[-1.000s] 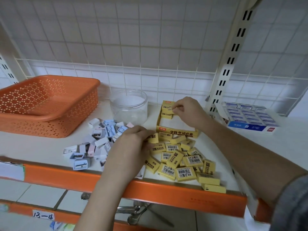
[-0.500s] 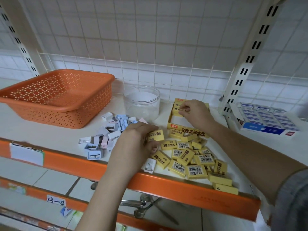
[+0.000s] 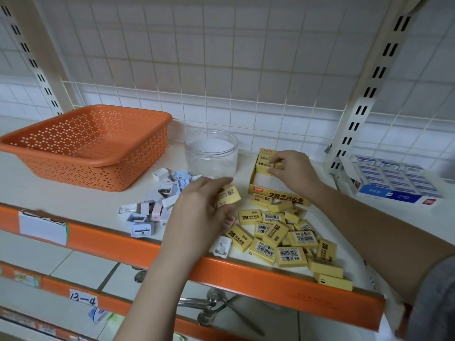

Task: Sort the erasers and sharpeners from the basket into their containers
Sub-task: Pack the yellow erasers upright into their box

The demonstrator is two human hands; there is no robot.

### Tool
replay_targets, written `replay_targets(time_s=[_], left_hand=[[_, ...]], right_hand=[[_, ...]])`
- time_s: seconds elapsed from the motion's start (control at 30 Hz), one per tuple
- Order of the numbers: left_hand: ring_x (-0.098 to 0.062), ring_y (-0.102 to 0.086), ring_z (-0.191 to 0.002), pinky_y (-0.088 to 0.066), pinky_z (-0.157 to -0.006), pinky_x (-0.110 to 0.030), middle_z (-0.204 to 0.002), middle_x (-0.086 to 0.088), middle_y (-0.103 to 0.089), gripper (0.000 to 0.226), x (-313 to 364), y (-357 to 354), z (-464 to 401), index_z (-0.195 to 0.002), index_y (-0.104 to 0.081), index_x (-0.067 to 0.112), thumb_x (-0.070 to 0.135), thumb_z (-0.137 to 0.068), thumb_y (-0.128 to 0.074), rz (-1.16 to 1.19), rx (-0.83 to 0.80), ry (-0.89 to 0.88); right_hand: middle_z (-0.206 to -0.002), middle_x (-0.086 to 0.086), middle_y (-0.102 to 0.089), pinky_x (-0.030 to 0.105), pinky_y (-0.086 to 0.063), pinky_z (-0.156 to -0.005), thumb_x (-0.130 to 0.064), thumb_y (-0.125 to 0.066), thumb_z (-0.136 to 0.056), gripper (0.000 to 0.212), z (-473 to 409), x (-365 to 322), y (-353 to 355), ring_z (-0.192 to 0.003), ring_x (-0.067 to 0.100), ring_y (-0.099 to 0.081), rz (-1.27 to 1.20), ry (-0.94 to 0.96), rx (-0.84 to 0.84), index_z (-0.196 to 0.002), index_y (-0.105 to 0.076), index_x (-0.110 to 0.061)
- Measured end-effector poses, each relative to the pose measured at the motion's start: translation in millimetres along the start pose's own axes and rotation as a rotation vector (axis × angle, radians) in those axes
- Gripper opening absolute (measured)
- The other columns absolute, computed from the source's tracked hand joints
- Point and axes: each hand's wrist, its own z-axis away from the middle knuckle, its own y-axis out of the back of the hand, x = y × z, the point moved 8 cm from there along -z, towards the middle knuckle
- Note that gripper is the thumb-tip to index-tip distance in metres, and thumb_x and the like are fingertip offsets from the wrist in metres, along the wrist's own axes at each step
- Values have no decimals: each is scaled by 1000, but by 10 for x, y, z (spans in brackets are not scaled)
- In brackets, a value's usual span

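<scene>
My left hand (image 3: 199, 212) is shut on a yellow eraser (image 3: 228, 196) and holds it just above the shelf. My right hand (image 3: 293, 169) rests inside the yellow eraser box (image 3: 279, 196), its fingers pinching an eraser against the stack (image 3: 264, 161) at the box's back left. Several loose yellow erasers (image 3: 283, 237) lie in a heap in front of the box. A pile of small white, blue and pink sharpeners (image 3: 157, 203) sits to the left of my left hand. Behind them stands a clear plastic jar (image 3: 211, 153), open on top. The orange basket (image 3: 86, 146) is at the far left.
A box of blue-and-white erasers (image 3: 391, 180) stands at the right behind a white slotted upright (image 3: 364, 94). One white sharpener (image 3: 221, 246) lies near the shelf's orange front edge (image 3: 246, 269). A wire grid backs the shelf. Spoons (image 3: 209, 303) lie on the level below.
My left hand has lifted a yellow eraser from the heap and raised it slightly. My right hand stays in the box at the stack. The camera has shifted left and up.
</scene>
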Motion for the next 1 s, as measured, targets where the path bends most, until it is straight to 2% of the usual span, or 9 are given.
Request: replay_targets(time_s=[0.13, 0.2, 0.3, 0.37, 0.53, 0.67, 0.83, 0.9, 1.0], left_hand=[[-7, -48, -88, -35, -77, -14, -99, 7, -47, 46, 25, -89, -49, -135, -47, 31, 24, -91, -57, 40, -58, 31], [-5, -51, -86, -39, -80, -17, -98, 8, -48, 37, 34, -136, -103, -127, -55, 31, 27, -91, -56, 91, -74, 50], [-5, -57, -78, -49, -75, -24, -92, 8, -57, 17, 48, -164, -219, -97, -61, 30, 30, -82, -67, 149, -75, 121], [-13, -61, -70, -51, -65, -29, -81, 3, -63, 26, 69, -197, -299, -84, -56, 22, 35, -73, -75, 222, -110, 181], [-28, -68, -74, -54, -76, -49, -84, -15, -65, 25, 147, -453, -682, -83, -59, 14, 28, -73, -78, 416, -227, 198], [-25, -69, -84, -53, -87, -42, -78, -5, -67, 12, 116, -822, -1008, -96, -60, 19, 12, -87, -63, 392, -345, 210], [-9, -61, -67, -46, -57, -10, -78, -1, -66, 15, 229, -1169, -1208, -98, -67, 17, 19, -84, -70, 230, -432, 150], [-7, -54, -66, -37, -52, -7, -73, 4, -60, 21, 285, -1285, -1241, -101, -68, 18, 23, -81, -73, 125, -458, 87], [-11, -49, -71, -33, -50, -7, -74, 4, -55, 26, 302, -1446, -1238, -104, -70, 15, 23, -80, -73, 53, -475, 39]], right_hand=[[-98, -2, -62, 14, -41, -71, -15, -70, -83, 17, 100, 2, 214, -87, 7, -53, -3, -15, 17, -100, -70, -12], [-93, -2, -64, 11, -45, -71, -14, -69, -83, 13, 189, -23, 325, -83, 7, -56, -17, -1, 9, -96, -71, -11], [-89, -1, -68, 25, -50, -83, -15, -67, -84, 10, 347, -26, 466, -85, 10, -62, -25, -4, -6, -93, -72, -12], [-86, -8, -67, 29, -50, -81, -20, -67, -84, 8, 451, -1, 546, -84, 8, -62, -6, -4, -8, -90, -72, -18], [-84, -10, -65, 6, -41, -66, -21, -68, -84, 8, 753, 95, 625, -75, -5, -57, 17, -26, -118, -91, -70, -19], [-87, -12, -67, 4, -43, -68, -25, -68, -84, 14, 1059, 85, 640, -79, -9, -58, 17, -31, -210, -97, -71, -20], [-85, -21, -65, -3, -40, -68, -27, -68, -84, 8, 1358, -60, 639, -80, -20, -56, -71, 2, -268, -87, -68, -34], [-83, -23, -63, -3, -39, -67, -27, -68, -83, 11, 1414, -55, 649, -79, -22, -55, -85, -11, -252, -84, -65, -38], [-83, -22, -63, -3, -38, -66, -27, -68, -84, 9, 1467, -13, 668, -77, -22, -55, -113, -38, -220, -93, -70, -28]])
